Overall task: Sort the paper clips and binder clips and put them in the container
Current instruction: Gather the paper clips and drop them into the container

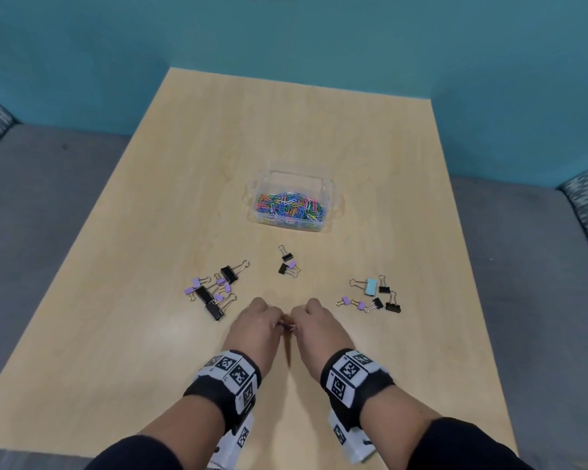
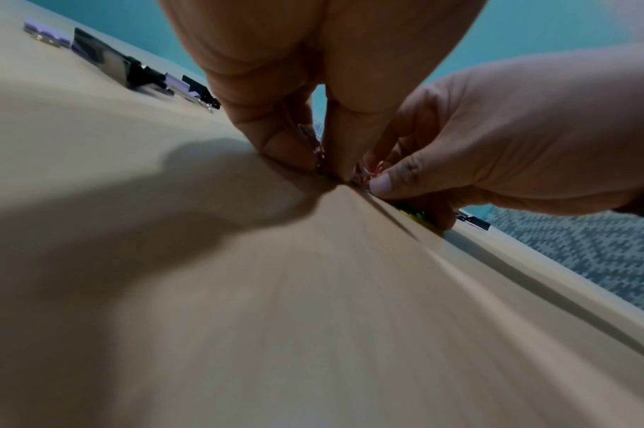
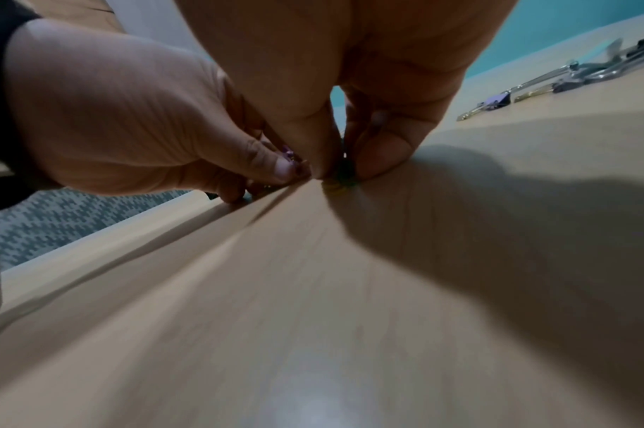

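Both hands meet at the near middle of the wooden table [image 1: 150, 334], fingertips down on it. My left hand [image 1: 278, 322] [image 2: 315, 162] pinches a few small coloured paper clips [image 1: 287, 326] [image 2: 368, 173] between thumb and fingers. Touching it, my right hand [image 1: 296, 325] [image 3: 344, 170] pinches more paper clips [image 3: 333, 186], yellow and green. The fingers hide most of each clip. A clear plastic container [image 1: 331, 195] with a heap of coloured paper clips stands further back, at mid table.
Binder clips lie in three loose groups between the hands and the container: black and purple ones on the left [image 1: 214, 291], a small group in the middle [image 1: 288, 262], and black, purple and a light blue one on the right [image 1: 374, 295]. Grey upholstered seats flank the table.
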The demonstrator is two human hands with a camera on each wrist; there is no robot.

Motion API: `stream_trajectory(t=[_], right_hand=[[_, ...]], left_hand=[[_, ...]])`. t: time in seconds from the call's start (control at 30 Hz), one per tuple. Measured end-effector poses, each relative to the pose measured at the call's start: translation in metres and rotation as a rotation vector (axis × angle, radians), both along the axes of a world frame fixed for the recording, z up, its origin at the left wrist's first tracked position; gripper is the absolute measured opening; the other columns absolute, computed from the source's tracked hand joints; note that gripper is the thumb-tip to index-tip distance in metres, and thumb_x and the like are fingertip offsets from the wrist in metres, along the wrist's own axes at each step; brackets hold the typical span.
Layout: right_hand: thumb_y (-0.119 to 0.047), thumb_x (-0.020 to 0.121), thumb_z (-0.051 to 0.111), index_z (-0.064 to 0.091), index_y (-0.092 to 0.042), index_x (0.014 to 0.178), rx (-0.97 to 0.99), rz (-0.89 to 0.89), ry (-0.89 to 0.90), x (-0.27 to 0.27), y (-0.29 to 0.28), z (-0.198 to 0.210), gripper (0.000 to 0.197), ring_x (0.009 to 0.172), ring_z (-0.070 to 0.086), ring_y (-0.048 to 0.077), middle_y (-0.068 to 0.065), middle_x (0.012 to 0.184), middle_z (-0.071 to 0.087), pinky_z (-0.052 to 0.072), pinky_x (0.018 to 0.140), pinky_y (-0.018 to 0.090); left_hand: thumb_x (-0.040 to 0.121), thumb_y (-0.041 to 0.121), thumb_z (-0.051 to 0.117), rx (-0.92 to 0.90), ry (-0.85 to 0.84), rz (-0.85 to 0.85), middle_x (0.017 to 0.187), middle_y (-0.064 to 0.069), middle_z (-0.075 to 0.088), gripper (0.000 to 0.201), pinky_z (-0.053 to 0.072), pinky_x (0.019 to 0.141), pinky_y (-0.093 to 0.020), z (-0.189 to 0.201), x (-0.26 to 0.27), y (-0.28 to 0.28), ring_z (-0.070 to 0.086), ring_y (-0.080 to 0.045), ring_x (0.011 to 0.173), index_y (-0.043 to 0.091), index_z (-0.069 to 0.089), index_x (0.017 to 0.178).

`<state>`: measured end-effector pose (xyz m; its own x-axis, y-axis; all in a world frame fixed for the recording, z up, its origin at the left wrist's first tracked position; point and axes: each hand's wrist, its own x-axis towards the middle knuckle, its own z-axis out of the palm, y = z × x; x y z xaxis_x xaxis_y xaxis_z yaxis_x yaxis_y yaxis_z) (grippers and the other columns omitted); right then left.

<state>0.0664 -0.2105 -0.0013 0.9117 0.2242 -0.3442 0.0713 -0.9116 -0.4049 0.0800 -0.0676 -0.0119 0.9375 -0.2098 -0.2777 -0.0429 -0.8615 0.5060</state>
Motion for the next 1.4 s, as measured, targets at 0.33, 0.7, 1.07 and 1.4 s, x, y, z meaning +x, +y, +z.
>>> stream_trajectory(t=[0.33,0.7,1.07,1.4], right_hand=[[-0.005,0.088,0.046,0.038,-0.022,0.082,-0.01,-0.052,0.063,0.004,-0.013,0.006,0.019,0.065,0.039,0.019,-0.002,0.088,0.038,0.023,0.048,0.025],[-0.017,0.087,0.055,0.059,-0.019,0.077,0.32,-0.233,0.143,0.035,-0.036,0.039,0.011,0.069,0.058,0.018,-0.003,0.079,0.057,0.054,0.063,0.036],[-0.016,0.079,0.063,0.062,-0.019,0.078,0.435,-0.347,-0.267,0.198,-0.038,0.086,0.003,0.068,0.061,0.024,-0.002,0.071,0.06,0.054,0.068,0.042],[-0.017,0.09,0.048,0.062,-0.016,0.11,0.117,-0.076,-0.07,0.09,-0.049,0.039,0.024,0.087,0.058,0.025,0.005,0.1,0.056,0.047,0.079,0.036]], left_hand=[[0.089,0.024,0.058,-0.043,-0.001,0.061,0.087,0.003,0.053,0.012,0.036,0.06,-0.026,-0.001,-0.002,0.01,0.055,-0.018,0.072,0.016,0.066,0.085],[0.082,0.021,0.067,-0.372,0.154,0.262,0.076,0.004,0.06,0.012,0.056,0.066,-0.04,0.041,0.02,0.026,0.062,-0.014,0.063,0.027,0.067,0.072],[0.081,0.024,0.066,-0.33,-0.18,0.221,0.08,0.001,0.066,0.004,0.053,0.071,-0.034,0.102,0.189,-0.007,0.065,-0.021,0.071,0.022,0.069,0.081],[0.09,0.017,0.055,-0.096,-0.107,0.035,0.105,-0.004,0.058,0.025,0.044,0.082,-0.029,0.052,0.086,0.02,0.059,-0.021,0.091,0.018,0.065,0.114]])
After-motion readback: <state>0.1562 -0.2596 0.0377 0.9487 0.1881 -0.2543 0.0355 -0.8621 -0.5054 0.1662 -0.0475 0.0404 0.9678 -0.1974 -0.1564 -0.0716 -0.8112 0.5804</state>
